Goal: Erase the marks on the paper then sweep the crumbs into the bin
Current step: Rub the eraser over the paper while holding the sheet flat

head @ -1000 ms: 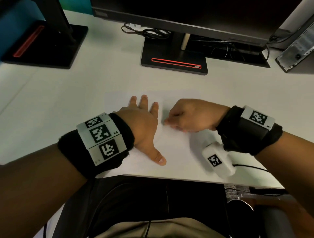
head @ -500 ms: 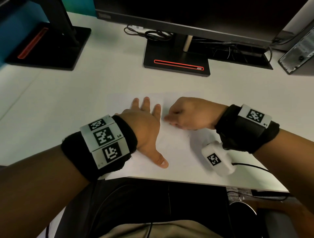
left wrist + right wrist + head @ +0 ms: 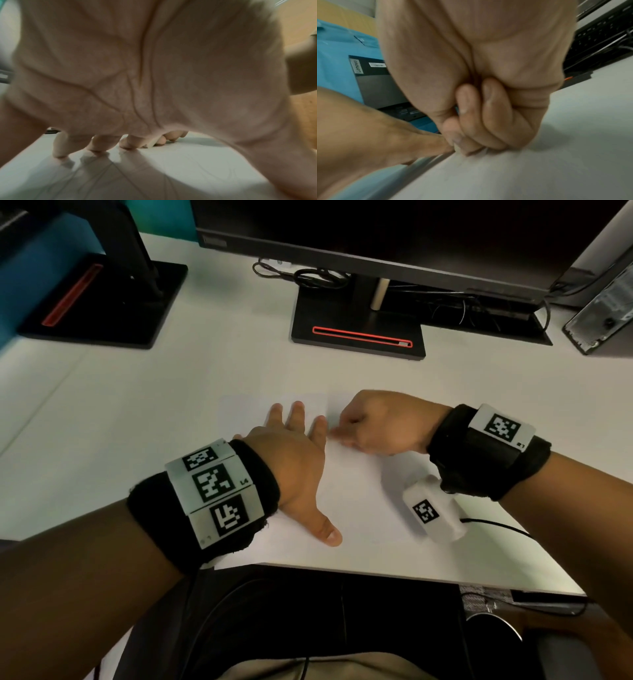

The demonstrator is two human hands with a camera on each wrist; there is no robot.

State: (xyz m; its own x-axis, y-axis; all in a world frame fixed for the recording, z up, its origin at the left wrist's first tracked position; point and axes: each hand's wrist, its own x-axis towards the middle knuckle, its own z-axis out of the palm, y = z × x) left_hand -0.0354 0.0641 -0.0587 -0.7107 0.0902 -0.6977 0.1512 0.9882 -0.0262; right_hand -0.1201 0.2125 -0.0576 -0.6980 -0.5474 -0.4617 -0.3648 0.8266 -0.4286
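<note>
A white sheet of paper (image 3: 359, 501) lies on the white desk near its front edge. My left hand (image 3: 294, 436) lies flat on it with fingers spread and thumb out, pressing it down. My right hand (image 3: 337, 434) is curled just right of the left index finger and pinches a small pale eraser (image 3: 457, 148) against the sheet. The eraser (image 3: 151, 143) also shows past the left fingers. Faint pencil lines (image 3: 102, 173) cross the paper under the left palm. No crumbs can be made out.
A black monitor stand (image 3: 358, 337) sits behind the paper, a second stand (image 3: 102, 302) at the back left, cables (image 3: 308, 275) between them. A computer case (image 3: 606, 313) stands at the back right. Below the desk edge at lower right sits a dark round rim (image 3: 493, 628).
My right hand with the eraser has edged slightly away from me along the paper. The left hand stays flat in the same spot.
</note>
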